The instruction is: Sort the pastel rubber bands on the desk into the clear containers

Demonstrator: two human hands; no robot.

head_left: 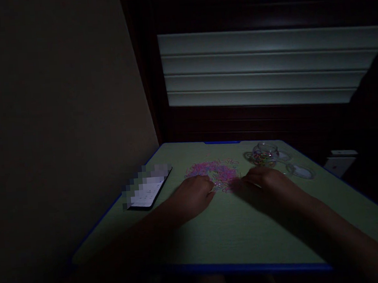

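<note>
The left hand (197, 192) is curled at the pile's (225, 169) seven-o'clock edge; whether anything is gripped cannot be told. The right hand (266, 181) is held pinched at four o'clock, its grip unclear. The pile is spread on the bench (234, 237), presumably for easier picking.

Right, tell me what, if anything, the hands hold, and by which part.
It can't be told: the left hand and right hand are by the pile of small bands, too dim to show anything pinched.
</note>
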